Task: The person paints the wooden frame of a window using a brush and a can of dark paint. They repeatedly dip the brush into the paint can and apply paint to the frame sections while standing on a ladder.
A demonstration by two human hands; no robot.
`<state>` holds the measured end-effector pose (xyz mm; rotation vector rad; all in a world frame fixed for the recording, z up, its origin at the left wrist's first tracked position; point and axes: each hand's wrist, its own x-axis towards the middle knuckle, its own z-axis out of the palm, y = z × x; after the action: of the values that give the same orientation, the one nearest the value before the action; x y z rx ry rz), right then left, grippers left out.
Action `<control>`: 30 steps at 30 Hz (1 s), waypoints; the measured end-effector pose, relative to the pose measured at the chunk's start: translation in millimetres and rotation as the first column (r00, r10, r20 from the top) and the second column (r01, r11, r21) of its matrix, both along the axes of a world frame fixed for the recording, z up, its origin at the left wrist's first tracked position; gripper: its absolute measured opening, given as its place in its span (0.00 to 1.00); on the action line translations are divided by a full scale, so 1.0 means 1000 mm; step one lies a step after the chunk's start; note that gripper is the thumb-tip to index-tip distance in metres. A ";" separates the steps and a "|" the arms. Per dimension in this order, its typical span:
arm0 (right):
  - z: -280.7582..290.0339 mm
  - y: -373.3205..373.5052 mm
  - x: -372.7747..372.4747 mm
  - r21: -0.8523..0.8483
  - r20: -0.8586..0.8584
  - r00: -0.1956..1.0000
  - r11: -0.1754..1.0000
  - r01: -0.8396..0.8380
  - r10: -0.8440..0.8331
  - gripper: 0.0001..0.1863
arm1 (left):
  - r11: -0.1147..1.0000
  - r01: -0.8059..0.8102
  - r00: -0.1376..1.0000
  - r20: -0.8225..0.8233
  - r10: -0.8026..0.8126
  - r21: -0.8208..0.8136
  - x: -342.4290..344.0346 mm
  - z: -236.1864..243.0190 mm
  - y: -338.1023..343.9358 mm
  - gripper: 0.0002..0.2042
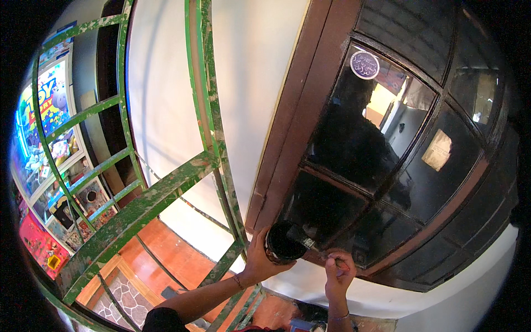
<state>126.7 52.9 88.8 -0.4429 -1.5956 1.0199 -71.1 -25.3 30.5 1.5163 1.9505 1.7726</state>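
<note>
My left hand is wrapped round the side of a round can with a black inside, which looks like dark paint. The can tilts, its mouth facing me. My right hand is closed on the handle of a paintbrush. The brush's metal band shows just right of the can's rim; its bristles are hard to make out against the dark. Both hands are in front of the lower part of a brown and black window frame with several glass panes.
Green, paint-flecked metal scaffolding stands left of my left arm, close to it. A white wall lies behind it. Orange floor tiles show far below. At far left is a lit claw machine with toys. A round sticker is on one pane.
</note>
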 end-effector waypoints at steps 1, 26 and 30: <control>0.001 -0.002 -0.003 0.018 -0.005 1.000 1.000 0.022 -0.022 0.08 | 1.000 -0.008 1.000 -0.010 0.008 0.011 -0.001 0.000 0.001 0.57; 0.036 0.087 -0.111 0.636 -0.031 0.917 0.700 0.324 -0.397 0.10 | 0.996 -0.039 0.999 -0.004 0.039 0.085 -0.005 -0.001 0.004 0.55; 0.035 0.082 -0.100 0.675 -0.049 0.861 0.618 0.402 -0.506 0.09 | 0.996 -0.050 0.999 -0.001 0.050 0.074 -0.004 0.001 0.003 0.55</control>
<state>27.0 134.9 123.7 -0.3926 -1.7289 -0.0215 -75.6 -22.7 31.5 1.5055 1.9612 1.8838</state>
